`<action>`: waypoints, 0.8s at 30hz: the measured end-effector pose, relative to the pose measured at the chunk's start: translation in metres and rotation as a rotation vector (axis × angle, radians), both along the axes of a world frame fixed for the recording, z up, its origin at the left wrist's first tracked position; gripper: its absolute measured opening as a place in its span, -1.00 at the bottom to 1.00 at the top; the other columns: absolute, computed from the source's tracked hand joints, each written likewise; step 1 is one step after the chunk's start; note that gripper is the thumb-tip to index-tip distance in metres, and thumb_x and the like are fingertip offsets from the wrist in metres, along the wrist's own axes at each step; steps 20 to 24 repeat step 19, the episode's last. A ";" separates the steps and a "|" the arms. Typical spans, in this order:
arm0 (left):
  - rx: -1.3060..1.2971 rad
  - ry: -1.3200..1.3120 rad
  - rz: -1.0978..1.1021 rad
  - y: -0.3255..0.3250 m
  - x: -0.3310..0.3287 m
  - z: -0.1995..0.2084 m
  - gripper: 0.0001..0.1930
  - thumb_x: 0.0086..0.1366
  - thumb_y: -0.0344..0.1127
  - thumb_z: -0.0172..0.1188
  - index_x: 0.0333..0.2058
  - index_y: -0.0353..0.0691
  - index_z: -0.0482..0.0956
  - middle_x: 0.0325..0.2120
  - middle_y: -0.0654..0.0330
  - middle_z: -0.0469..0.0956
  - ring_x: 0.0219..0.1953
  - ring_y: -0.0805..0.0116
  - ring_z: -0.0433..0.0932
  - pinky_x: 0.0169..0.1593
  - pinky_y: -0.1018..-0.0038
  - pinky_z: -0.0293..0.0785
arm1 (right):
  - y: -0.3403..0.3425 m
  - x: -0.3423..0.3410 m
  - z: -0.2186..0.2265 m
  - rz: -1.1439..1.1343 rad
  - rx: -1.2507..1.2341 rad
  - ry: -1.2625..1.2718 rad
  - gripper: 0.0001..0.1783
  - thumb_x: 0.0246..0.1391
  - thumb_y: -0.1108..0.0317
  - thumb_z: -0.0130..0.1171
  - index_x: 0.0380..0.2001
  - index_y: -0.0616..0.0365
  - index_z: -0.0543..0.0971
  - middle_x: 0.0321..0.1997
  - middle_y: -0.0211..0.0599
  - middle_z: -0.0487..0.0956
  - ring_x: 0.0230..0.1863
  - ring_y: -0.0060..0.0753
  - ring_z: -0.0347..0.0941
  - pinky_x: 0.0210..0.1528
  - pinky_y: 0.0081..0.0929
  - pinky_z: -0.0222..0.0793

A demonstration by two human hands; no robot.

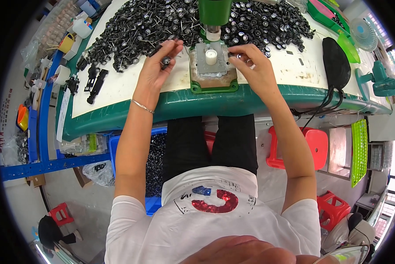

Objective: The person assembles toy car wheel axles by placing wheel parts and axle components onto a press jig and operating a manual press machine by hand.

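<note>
My left hand (158, 64) is raised just left of the press base, fingers curled around a small black toy wheel (165, 60) with a pale hub. A thin dark piece also shows by those fingers, too small to name. My right hand (255, 66) is at the base's other side, thumb and fingers pinching a small black wheel (238, 56). Between the hands is a green bench press (214, 13), its ram directly above a white round fixture (211, 57). That fixture stands on a grey metal plate (202, 66) over the green base (215, 88).
A wide heap of black wheels, some on axles (149, 26), covers the table's far side. Black toy chassis parts (96, 86) lie at left. A black pouch (337, 64) with cords and small fans (380, 79) are at right. Below the table's green edge (171, 108) stands a blue bin (155, 160) of black parts.
</note>
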State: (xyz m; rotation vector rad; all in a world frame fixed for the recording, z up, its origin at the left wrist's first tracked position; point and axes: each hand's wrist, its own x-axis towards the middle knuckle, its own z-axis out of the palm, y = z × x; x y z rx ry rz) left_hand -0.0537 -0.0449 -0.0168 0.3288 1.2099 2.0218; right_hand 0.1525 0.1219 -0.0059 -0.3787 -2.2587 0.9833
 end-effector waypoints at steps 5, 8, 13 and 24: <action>-0.043 0.098 -0.114 0.003 0.020 0.011 -0.79 0.18 -0.36 0.28 -0.19 -0.21 0.59 -0.25 0.22 0.64 -0.20 0.56 0.59 -0.34 0.73 0.37 | -0.014 -0.032 0.006 0.099 0.047 0.006 -0.73 -0.02 0.30 0.26 -0.19 0.07 0.63 -0.27 -0.31 0.49 -0.30 -0.46 0.46 -0.26 -0.50 0.35; -0.010 0.125 -0.116 0.003 0.023 0.012 -0.78 0.18 -0.39 0.28 -0.20 -0.30 0.58 -0.30 0.17 0.62 -0.26 0.51 0.59 -0.30 0.69 0.43 | -0.012 -0.034 0.007 0.111 -0.065 -0.027 -0.72 -0.04 0.29 0.27 -0.20 0.06 0.64 -0.25 -0.31 0.48 -0.29 -0.45 0.46 -0.23 -0.47 0.39; 0.003 0.285 -0.127 0.010 0.028 0.015 -0.70 0.16 -0.39 0.30 -0.17 -0.44 0.54 -0.41 0.16 0.61 -0.42 0.51 0.56 -0.31 0.63 0.48 | -0.007 -0.035 0.013 0.141 -0.204 -0.192 -0.64 -0.01 0.31 0.29 -0.10 0.13 0.59 -0.13 -0.43 0.49 -0.24 -0.57 0.41 -0.14 -0.54 0.35; -0.104 0.543 -0.136 0.019 0.042 0.029 -0.78 0.11 -0.35 0.36 -0.26 -0.29 0.64 -0.58 0.30 0.52 -0.53 0.55 0.46 -0.41 0.63 0.36 | 0.030 -0.034 0.022 0.145 -0.447 0.001 -0.44 0.03 0.31 0.27 0.13 0.11 0.43 0.05 -0.28 0.50 0.05 -0.45 0.43 0.10 -0.45 0.35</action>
